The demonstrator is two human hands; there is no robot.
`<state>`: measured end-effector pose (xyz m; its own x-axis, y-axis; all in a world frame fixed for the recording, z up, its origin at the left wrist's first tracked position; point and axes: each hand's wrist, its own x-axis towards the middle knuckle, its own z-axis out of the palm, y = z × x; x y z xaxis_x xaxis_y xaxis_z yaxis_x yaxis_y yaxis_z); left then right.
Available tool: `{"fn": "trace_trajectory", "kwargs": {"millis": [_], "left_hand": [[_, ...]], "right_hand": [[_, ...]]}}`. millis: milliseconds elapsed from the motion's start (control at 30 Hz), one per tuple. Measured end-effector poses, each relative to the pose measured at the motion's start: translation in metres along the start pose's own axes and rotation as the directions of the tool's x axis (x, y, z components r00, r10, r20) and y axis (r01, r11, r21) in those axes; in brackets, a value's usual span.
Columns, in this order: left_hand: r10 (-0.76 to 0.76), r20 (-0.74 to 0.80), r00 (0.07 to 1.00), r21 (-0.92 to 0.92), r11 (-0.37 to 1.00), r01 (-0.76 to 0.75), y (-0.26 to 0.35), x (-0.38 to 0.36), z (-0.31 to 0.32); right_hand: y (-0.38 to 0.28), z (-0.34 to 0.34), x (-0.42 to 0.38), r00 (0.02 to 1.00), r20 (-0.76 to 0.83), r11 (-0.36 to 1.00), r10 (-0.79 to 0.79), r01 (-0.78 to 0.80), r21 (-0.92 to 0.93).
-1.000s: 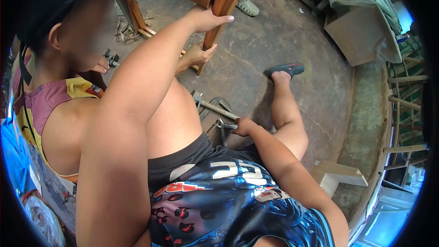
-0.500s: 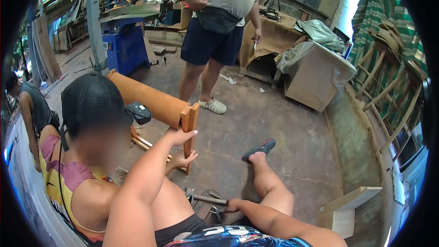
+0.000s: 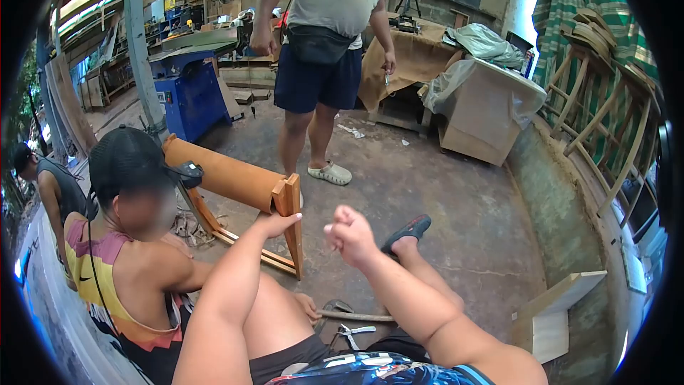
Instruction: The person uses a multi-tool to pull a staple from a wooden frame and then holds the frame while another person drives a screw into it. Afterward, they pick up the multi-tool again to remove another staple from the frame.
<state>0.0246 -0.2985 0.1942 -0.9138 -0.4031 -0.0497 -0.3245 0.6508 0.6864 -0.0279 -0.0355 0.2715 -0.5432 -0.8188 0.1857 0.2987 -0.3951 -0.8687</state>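
Observation:
A wooden frame (image 3: 296,232) with brown leather (image 3: 224,171) stretched along its top stands on the floor before me. My left hand (image 3: 276,224) grips the near end post just under the leather, thumb stretched across the wood; its other fingers are mostly hidden. My right hand (image 3: 350,235) is raised to the right of the frame, fingers curled in a fist, with nothing seen in it. Below it, light-handled pliers (image 3: 354,334) lie near my lap. A hammer handle (image 3: 360,316) lies just beyond them, close to the seated co-worker's hand (image 3: 308,306).
A co-worker in a black cap (image 3: 128,157) sits close on my left. Another person (image 3: 324,64) stands beyond the frame. A blue machine (image 3: 189,93) is at the back left, wooden chairs (image 3: 605,114) at the right wall, a wooden box piece (image 3: 548,314) at lower right.
My right hand has left the pliers and risen to beside the frame. The co-worker's hand has dropped from the post to near the hammer. My left hand stays on the post.

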Motion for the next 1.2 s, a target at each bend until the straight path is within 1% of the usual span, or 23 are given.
{"fn": "trace_trajectory", "kwargs": {"millis": [33, 67, 167, 233, 300, 433, 500, 533, 567, 633, 667, 700, 733, 767, 833, 867, 900, 967, 1000, 1033, 1067, 1100, 1200], "left_hand": [[-0.008, -0.037, 0.999, -0.005, 1.000, 0.007, 0.001, 0.000, 0.003], [-0.013, -0.030, 0.999, -0.001, 1.000, 0.013, 0.004, -0.001, 0.002], [-0.003, -0.028, 1.000, 0.023, 1.000, 0.004, 0.007, -0.005, -0.001], [0.032, -0.061, 0.998, 0.063, 0.998, -0.028, 0.003, -0.007, -0.002], [0.017, -0.010, 1.000, 0.059, 0.998, -0.016, 0.008, -0.016, -0.008], [-0.018, 0.069, 0.997, 0.090, 0.996, 0.011, 0.013, -0.031, -0.019], [-0.003, 0.064, 0.998, 0.105, 0.995, -0.003, 0.015, -0.037, -0.021], [0.008, 0.061, 0.998, 0.110, 0.994, -0.015, 0.016, -0.039, -0.021], [0.008, 0.048, 0.999, 0.112, 0.994, -0.013, 0.011, -0.037, -0.019], [0.008, 0.023, 1.000, 0.113, 0.994, -0.010, 0.004, -0.032, -0.014], [0.008, 0.013, 1.000, 0.111, 0.994, -0.009, 0.003, -0.032, -0.012], [0.008, 0.004, 1.000, 0.110, 0.994, -0.009, 0.010, -0.037, -0.015], [0.008, -0.005, 1.000, 0.109, 0.994, -0.007, 0.015, -0.041, -0.018], [0.005, -0.008, 1.000, 0.128, 0.992, -0.004, 0.015, -0.043, -0.018], [0.004, -0.011, 1.000, 0.170, 0.985, -0.002, 0.017, -0.043, -0.018], [-0.065, 0.029, 0.997, 0.174, 0.983, 0.059, 0.008, -0.039, -0.016], [-0.107, 0.092, 0.990, 0.196, 0.977, 0.087, 0.000, -0.029, -0.013], [-0.135, 0.174, 0.975, 0.094, 0.988, 0.120, 0.022, -0.040, -0.020], [-0.085, 0.174, 0.981, 0.146, 0.987, 0.060, 0.018, -0.035, -0.021], [-0.111, 0.089, 0.990, 0.159, 0.983, 0.096, 0.021, -0.036, -0.021], [-0.163, 0.085, 0.983, 0.180, 0.973, 0.146, -0.004, -0.018, -0.016], [-0.178, 0.080, 0.981, 0.205, 0.966, 0.158, -0.007, -0.015, -0.020], [-0.105, -0.016, 0.994, 0.230, 0.967, 0.106, 0.000, -0.020, -0.022]], "right_hand": [[-0.017, 0.007, -0.001, 0.998, 0.017, 0.994, -0.059, 0.057, 0.090], [-0.035, 0.018, -0.005, 0.998, 0.028, 0.991, -0.062, 0.059, 0.124], [-0.075, 0.043, -0.016, 0.982, 0.188, 0.985, 0.023, -0.054, 0.162], [-0.073, 0.034, -0.016, 0.969, 0.249, 0.990, -0.009, -0.027, 0.141], [-0.072, 0.033, -0.020, 0.962, 0.272, 0.989, -0.030, -0.012, 0.151], [-0.059, 0.036, -0.025, 0.959, 0.279, 0.987, 0.055, -0.094, 0.127], [-0.047, 0.036, -0.028, 0.949, 0.290, 0.980, 0.123, -0.163, 0.117], [-0.038, 0.038, -0.033, 0.936, 0.302, 0.977, 0.180, -0.207, 0.060], [-0.022, 0.037, -0.033, 0.918, 0.353, 0.983, 0.181, -0.180, -0.037], [-0.005, 0.051, -0.046, 0.849, 0.459, 0.960, 0.262, -0.181, -0.214], [0.000, 0.058, -0.053, 0.787, 0.527, 0.944, 0.321, -0.226, -0.239], [0.012, 0.062, -0.059, 0.744, 0.596, 0.942, 0.302, -0.135, -0.309], [0.013, 0.068, -0.068, 0.674, 0.587, 0.886, 0.449, -0.254, -0.388], [0.020, 0.070, -0.070, 0.628, 0.615, 0.860, 0.478, -0.192, -0.473], [0.017, 0.077, -0.079, 0.544, 0.628, 0.820, 0.557, -0.241, -0.519], [0.008, 0.075, -0.079, 0.483, 0.586, 0.752, 0.651, -0.304, -0.585], [0.018, 0.067, -0.079, 0.491, 0.603, 0.765, 0.629, -0.250, -0.593], [0.051, 0.042, -0.082, 0.588, 0.581, 0.784, 0.562, -0.157, -0.600], [0.057, 0.036, -0.081, 0.632, 0.572, 0.814, 0.523, -0.171, -0.556], [0.045, 0.035, -0.081, 0.644, 0.523, 0.802, 0.558, -0.256, -0.539], [0.046, 0.032, -0.082, 0.675, 0.479, 0.800, 0.562, -0.297, -0.521], [0.048, 0.029, -0.084, 0.683, 0.450, 0.796, 0.575, -0.340, -0.501], [0.047, 0.021, -0.095, 0.717, 0.375, 0.779, 0.588, -0.377, -0.501]]}}
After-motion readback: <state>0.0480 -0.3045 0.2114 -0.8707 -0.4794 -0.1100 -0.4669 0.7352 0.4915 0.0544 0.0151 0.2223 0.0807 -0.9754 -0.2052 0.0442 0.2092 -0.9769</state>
